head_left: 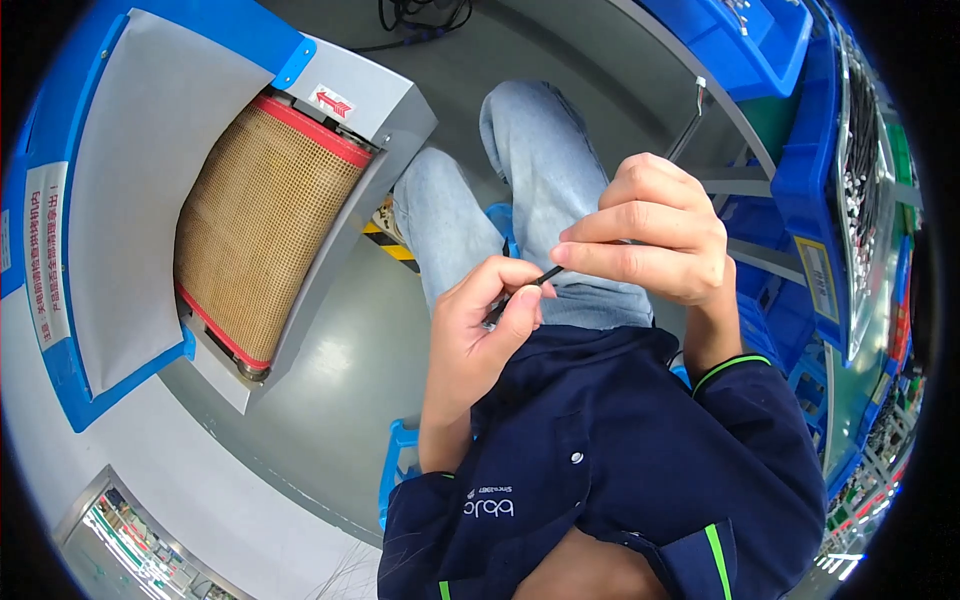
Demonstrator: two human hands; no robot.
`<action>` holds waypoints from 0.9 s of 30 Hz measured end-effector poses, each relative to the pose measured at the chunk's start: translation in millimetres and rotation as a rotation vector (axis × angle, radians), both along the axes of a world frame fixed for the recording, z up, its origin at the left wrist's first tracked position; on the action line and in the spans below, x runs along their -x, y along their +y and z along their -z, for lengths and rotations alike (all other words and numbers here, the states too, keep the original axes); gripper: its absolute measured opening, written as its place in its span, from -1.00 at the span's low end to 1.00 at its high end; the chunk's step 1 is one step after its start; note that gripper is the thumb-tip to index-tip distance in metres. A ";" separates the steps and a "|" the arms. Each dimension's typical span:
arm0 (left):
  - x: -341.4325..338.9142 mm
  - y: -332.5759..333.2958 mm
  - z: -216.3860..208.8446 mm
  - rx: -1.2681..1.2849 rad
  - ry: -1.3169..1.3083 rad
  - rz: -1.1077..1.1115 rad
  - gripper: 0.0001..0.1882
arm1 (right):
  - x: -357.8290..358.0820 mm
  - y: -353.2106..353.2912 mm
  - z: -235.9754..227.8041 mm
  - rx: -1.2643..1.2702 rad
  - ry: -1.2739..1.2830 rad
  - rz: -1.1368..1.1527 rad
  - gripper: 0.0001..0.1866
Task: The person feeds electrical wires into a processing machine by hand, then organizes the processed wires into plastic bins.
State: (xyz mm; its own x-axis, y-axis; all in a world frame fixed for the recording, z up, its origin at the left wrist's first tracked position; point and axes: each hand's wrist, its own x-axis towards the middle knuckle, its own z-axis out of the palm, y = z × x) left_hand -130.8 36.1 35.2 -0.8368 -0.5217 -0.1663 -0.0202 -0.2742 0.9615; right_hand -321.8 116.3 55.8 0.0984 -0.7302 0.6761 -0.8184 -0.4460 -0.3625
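A thin black cable [549,275] runs between my two hands above my lap. My left hand [480,325] pinches it between thumb and fingers, with a short dark part showing under the thumb. Just to the right, my right hand [650,235] grips the same cable, its fingertips close to those of the left. Past the right hand, a dark length leads up to a small white connector [701,83] at the upper right. Part of the cable is hidden behind the right fingers.
A mesh conveyor belt [270,230] in a grey and blue machine stands to the left. Blue bins [755,50] fill a rack at the right, with a bundle of black cables [858,150] in one. A blue stool [400,455] is under me. Black cords [420,18] lie on the floor ahead.
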 end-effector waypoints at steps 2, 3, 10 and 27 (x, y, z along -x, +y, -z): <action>3.2 2.4 -1.7 0.016 -0.012 -0.003 -0.91 | -0.8 1.1 0.5 -0.016 0.011 0.002 -0.75; 4.0 3.1 -2.6 0.034 -0.024 -0.009 -0.91 | -1.7 1.5 1.8 -0.022 0.004 -0.005 -0.74; 5.1 -0.9 -6.0 0.154 -0.114 -0.003 -0.91 | -4.1 1.0 4.2 -0.045 0.001 -0.033 -0.73; 5.8 -6.4 4.8 0.505 -0.196 -0.026 -0.90 | 18.3 -0.2 2.8 -0.141 0.129 0.046 -0.72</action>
